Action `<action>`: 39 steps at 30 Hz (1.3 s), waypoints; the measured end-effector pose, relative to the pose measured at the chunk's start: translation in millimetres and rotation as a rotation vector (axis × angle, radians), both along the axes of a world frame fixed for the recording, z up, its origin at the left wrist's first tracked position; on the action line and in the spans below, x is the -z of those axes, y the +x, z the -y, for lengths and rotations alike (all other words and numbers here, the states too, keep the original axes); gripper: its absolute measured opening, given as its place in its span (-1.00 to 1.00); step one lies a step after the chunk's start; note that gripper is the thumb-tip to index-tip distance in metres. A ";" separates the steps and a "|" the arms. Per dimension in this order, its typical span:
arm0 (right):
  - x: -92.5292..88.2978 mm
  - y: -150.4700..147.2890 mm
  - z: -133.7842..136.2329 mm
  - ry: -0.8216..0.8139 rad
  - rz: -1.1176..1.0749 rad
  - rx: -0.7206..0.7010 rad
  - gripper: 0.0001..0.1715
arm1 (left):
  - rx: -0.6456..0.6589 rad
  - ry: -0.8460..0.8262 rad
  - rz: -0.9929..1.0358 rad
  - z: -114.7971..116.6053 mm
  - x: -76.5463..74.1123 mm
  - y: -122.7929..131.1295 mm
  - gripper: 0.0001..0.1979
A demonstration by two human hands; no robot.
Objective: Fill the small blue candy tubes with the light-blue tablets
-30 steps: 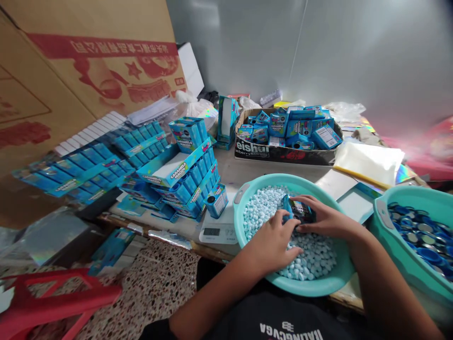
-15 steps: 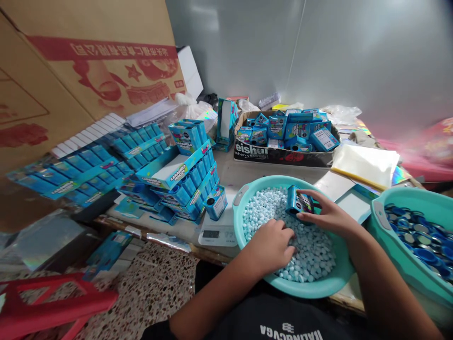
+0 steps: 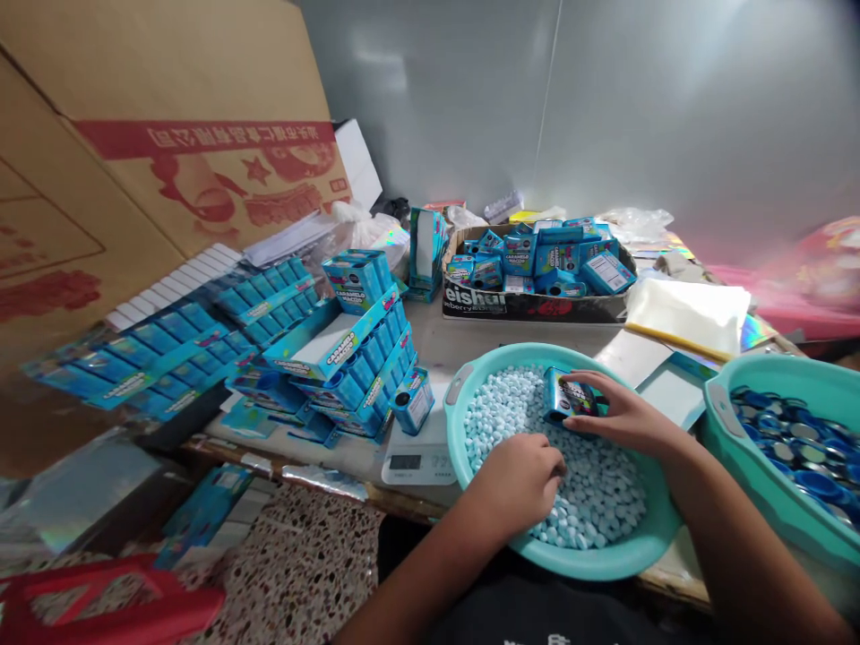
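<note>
My right hand (image 3: 614, 410) grips a small blue candy box (image 3: 563, 394), tilted on its side, low over the candies. Below both hands is a turquoise basin (image 3: 460, 439) filled with pale blue candies (image 3: 507, 394). My left hand (image 3: 520, 482) is closed at the candies, just below the box, its fingers curled inward; what they hold is hidden. Left of the basin, another small blue box (image 3: 412, 401) stands on a white digital scale (image 3: 430, 466).
Filled display trays (image 3: 359, 372) are stacked left of the scale, with more wrapped trays (image 3: 167, 349) beyond. At the back a carton (image 3: 537, 306) holds many blue boxes. A second turquoise basin (image 3: 722, 408) with blue-rimmed lids stands at right. A red stool (image 3: 134, 600) is lower left.
My left hand's fingers, spread in the candies before, have curled closed. My right hand still holds the box in about the same place. The whole view has shifted slightly.
</note>
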State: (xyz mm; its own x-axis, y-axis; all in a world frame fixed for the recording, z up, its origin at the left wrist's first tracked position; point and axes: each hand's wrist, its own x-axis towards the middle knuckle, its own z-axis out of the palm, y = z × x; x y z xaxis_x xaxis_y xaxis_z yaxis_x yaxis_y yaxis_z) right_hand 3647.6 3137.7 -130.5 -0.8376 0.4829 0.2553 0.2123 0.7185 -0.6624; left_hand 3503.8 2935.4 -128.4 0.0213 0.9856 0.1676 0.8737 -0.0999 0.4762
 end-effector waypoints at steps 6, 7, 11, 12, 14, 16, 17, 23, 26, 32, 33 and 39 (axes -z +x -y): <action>-3.4 0.3 2.5 -0.007 -0.011 -0.016 -0.23 | -0.016 -0.018 -0.027 -2.1 -0.7 2.2 -0.75; -3.8 0.1 2.8 -0.011 -0.013 -0.016 -0.22 | -0.008 -0.043 -0.035 -2.5 -1.3 1.8 -0.77; -4.0 -0.2 3.3 -0.025 -0.026 -0.013 -0.19 | 0.024 -0.080 -0.053 -3.4 -4.7 1.0 -0.84; -4.0 -0.1 3.3 -0.028 -0.027 -0.015 -0.19 | 0.035 -0.075 -0.062 -3.5 -5.2 1.4 -0.86; -4.3 0.1 3.2 -0.032 -0.028 -0.023 -0.19 | 0.053 -0.057 -0.094 -3.6 -5.1 2.5 -0.87; -4.7 0.3 3.1 -0.040 -0.028 -0.033 -0.20 | 0.061 -0.044 -0.136 -3.9 -3.9 3.6 -0.86; -4.9 0.3 3.0 -0.045 -0.026 -0.036 -0.20 | 0.062 -0.037 -0.153 -4.1 -3.2 3.9 -0.85; -4.8 0.1 3.5 -0.048 -0.028 -0.035 -0.23 | 0.090 -0.015 -0.158 -4.0 -1.2 1.8 -0.82; -4.9 0.0 4.0 -0.049 -0.037 -0.031 -0.24 | 0.103 0.009 -0.140 -2.1 -0.3 2.4 -0.83; -5.5 0.2 3.4 -0.064 -0.044 -0.029 -0.23 | 0.048 0.159 -0.029 2.5 0.1 1.0 -0.77; -5.3 0.2 3.0 -0.067 -0.043 -0.028 -0.22 | 0.019 0.202 -0.010 4.8 -1.9 -4.3 -0.76; -5.3 0.6 2.4 -0.083 -0.021 -0.009 -0.21 | -0.494 0.393 -0.040 47.6 -27.3 -85.1 -0.74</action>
State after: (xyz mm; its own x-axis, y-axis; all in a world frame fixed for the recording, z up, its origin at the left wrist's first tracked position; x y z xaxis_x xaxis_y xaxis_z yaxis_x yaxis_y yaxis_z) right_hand 3648.2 3135.4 -125.2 -0.8370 0.4957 0.2319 0.1916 0.6624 -0.7242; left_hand 3418.7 2887.9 -101.2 -0.4064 0.7456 0.5281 0.8780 0.1588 0.4515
